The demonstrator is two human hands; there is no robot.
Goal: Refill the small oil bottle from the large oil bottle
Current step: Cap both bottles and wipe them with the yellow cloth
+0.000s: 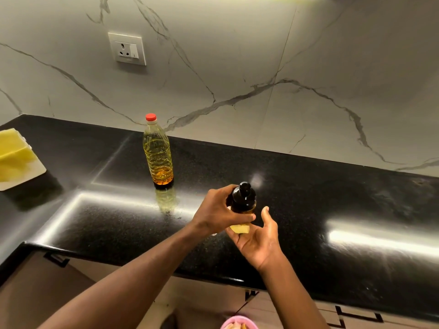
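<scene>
The large oil bottle (158, 151), clear plastic with a red cap and yellow oil, stands upright on the black counter (332, 198) near the marble wall. The small oil bottle (243, 201) has a black dispenser top and is held above the counter, nearer to me and right of the large one. My left hand (219, 210) is wrapped around its body. My right hand (257, 238) is open under it, palm up, fingers spread, and looks to touch only its base. A yellow patch at the bottle's bottom shows between the hands.
A yellow cloth on a white board (16, 160) lies at the counter's left end. A wall socket (127, 48) sits above the counter. A pink bowl (238, 323) shows at the bottom edge, below the counter's front edge.
</scene>
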